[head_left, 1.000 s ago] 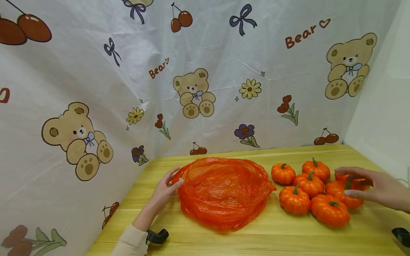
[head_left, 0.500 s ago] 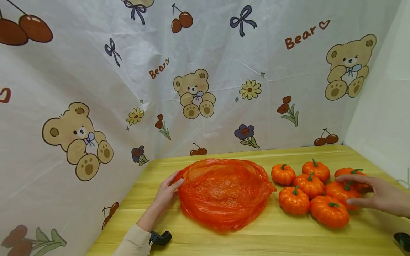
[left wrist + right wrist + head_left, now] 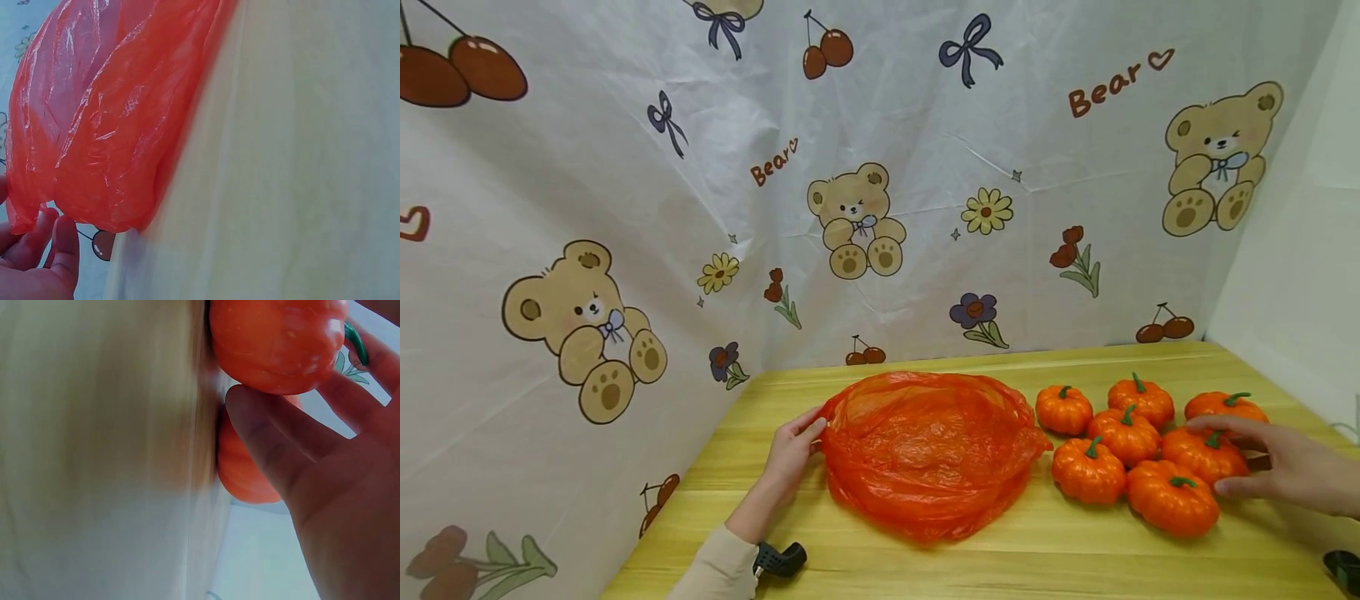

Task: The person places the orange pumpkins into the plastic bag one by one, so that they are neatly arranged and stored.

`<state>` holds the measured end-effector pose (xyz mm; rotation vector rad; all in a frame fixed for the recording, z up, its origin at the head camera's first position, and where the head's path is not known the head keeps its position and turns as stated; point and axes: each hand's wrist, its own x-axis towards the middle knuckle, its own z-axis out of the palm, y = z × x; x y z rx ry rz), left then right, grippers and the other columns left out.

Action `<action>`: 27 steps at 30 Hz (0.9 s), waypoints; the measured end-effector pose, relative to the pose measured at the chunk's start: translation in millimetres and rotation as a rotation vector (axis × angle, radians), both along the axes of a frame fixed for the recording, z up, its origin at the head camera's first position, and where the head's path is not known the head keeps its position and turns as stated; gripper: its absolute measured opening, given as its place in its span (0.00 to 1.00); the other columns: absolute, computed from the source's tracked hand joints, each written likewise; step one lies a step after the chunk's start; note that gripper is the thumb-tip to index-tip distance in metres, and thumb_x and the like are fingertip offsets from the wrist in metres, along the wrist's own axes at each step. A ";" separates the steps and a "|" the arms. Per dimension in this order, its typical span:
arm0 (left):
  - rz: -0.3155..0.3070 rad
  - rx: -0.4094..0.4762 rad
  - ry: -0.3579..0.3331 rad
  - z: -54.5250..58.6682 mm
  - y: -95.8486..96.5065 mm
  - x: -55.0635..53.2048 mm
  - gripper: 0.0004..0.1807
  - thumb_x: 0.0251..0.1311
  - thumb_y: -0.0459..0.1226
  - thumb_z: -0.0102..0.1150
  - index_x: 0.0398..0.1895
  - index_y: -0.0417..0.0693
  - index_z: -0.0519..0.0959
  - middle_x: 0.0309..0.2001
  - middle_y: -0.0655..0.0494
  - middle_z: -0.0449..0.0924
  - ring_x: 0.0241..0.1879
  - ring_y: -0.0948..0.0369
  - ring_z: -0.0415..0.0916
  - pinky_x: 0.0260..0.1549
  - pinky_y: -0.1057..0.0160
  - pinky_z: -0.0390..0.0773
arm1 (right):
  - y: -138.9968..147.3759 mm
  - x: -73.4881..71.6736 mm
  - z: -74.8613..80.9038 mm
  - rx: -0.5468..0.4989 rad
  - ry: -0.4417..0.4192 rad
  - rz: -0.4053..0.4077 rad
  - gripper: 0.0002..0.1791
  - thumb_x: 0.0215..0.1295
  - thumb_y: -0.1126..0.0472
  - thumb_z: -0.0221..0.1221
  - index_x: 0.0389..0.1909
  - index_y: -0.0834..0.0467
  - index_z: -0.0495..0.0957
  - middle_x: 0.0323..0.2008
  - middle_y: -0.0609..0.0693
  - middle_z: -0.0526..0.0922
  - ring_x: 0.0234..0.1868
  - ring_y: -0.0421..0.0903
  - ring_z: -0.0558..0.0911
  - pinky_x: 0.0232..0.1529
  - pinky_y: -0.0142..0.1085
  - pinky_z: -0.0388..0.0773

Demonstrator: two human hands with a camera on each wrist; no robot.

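A thin red plastic bag [image 3: 925, 450] lies with its mouth spread wide in the middle of the table. At the bag's left edge my left hand [image 3: 790, 454] pinches a bit of the film; the left wrist view shows the bag's corner [image 3: 25, 219] between thumb and fingers. My right hand [image 3: 1296, 467] is curled round the right side of an orange pumpkin [image 3: 1195, 454] with a green stem, fingers over the far side and thumb at the near side. That pumpkin still rests among the others. In the right wrist view, another pumpkin [image 3: 244, 465] sits behind the fingers.
Several more small pumpkins crowd round the gripped one, such as the front pumpkin [image 3: 1172, 500] and the left pumpkin [image 3: 1063, 408]. A bear-printed cloth [image 3: 917, 250] hangs behind the wooden table [image 3: 1000, 558]. A white wall [image 3: 1285, 292] stands on the right.
My right hand has come down and nearer, from above the rear right pumpkin to round the one before it. My left hand has closed on the bag's edge, and the bag has shifted slightly right.
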<state>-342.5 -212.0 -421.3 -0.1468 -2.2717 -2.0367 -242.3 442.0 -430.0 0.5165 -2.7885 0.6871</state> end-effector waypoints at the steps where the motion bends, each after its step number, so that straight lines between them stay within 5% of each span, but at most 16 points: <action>1: 0.007 0.004 -0.002 -0.4 0.2 -0.2 0.23 0.77 0.36 0.54 0.71 0.38 0.73 0.68 0.38 0.75 0.46 0.61 0.81 0.45 0.68 0.83 | -0.4 0.3 -0.1 -0.001 -0.008 -0.003 0.39 0.47 0.48 0.79 0.63 0.48 0.78 0.52 0.11 0.66 0.47 0.17 0.71 0.39 0.25 0.77; 10: 0.044 0.026 -0.015 -1.2 0.7 -0.6 0.22 0.77 0.35 0.53 0.68 0.34 0.75 0.68 0.35 0.74 0.59 0.53 0.81 0.54 0.63 0.84 | -1.8 3.3 5.9 -0.034 -0.020 -0.015 0.40 0.47 0.52 0.80 0.63 0.50 0.77 0.53 0.20 0.71 0.45 0.19 0.70 0.37 0.26 0.77; 18: 0.061 0.045 -0.018 1.2 3.6 -2.5 0.20 0.77 0.33 0.53 0.65 0.31 0.77 0.65 0.34 0.77 0.55 0.55 0.83 0.54 0.61 0.84 | -0.4 4.2 21.5 -0.057 0.000 -0.025 0.39 0.51 0.57 0.79 0.66 0.50 0.74 0.53 0.08 0.58 0.44 0.19 0.70 0.35 0.27 0.78; 22: 0.054 0.057 -0.015 0.9 5.3 -2.9 0.20 0.76 0.33 0.53 0.65 0.30 0.77 0.64 0.34 0.78 0.56 0.55 0.83 0.53 0.62 0.84 | -4.8 2.9 35.5 -0.030 -0.025 -0.054 0.40 0.53 0.54 0.78 0.67 0.52 0.72 0.52 0.07 0.56 0.47 0.32 0.78 0.36 0.28 0.78; 25: 0.051 0.067 -0.014 0.6 6.1 -3.5 0.20 0.76 0.32 0.53 0.65 0.30 0.76 0.65 0.33 0.77 0.57 0.54 0.82 0.54 0.61 0.84 | -12.1 0.5 47.0 -0.016 -0.023 -0.071 0.41 0.53 0.51 0.78 0.67 0.55 0.72 0.55 0.16 0.66 0.48 0.37 0.79 0.38 0.28 0.79; 27: 0.052 0.070 -0.018 1.4 6.7 -3.9 0.20 0.76 0.32 0.53 0.66 0.30 0.76 0.65 0.34 0.77 0.57 0.54 0.82 0.54 0.61 0.84 | -17.7 -1.0 54.7 -0.018 -0.024 -0.076 0.41 0.53 0.51 0.78 0.67 0.55 0.72 0.59 0.33 0.75 0.46 0.26 0.75 0.39 0.27 0.80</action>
